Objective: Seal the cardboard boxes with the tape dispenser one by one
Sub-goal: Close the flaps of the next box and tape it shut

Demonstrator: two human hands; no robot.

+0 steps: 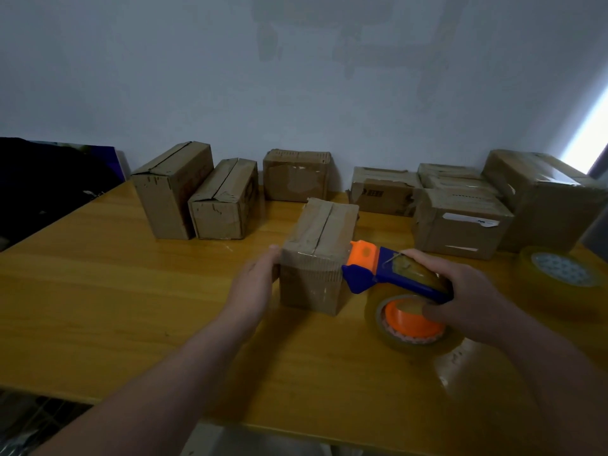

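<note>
A small cardboard box [317,255] stands in the middle of the wooden table [115,291], its top flaps meeting at a dark seam. My left hand [253,284] rests flat against the box's left side, fingers straight. My right hand [460,287] grips the blue and orange tape dispenser [394,274], whose orange head touches the box's near right top edge. A roll of clear tape [411,320] sits on the dispenser's orange hub below my fingers.
Several more cardboard boxes line the back of the table by the wall, two at the left [194,195], one in the middle [296,176] and a cluster at the right [460,218]. A spare tape roll [559,268] lies at the right edge. Dark cloth [42,179] lies far left.
</note>
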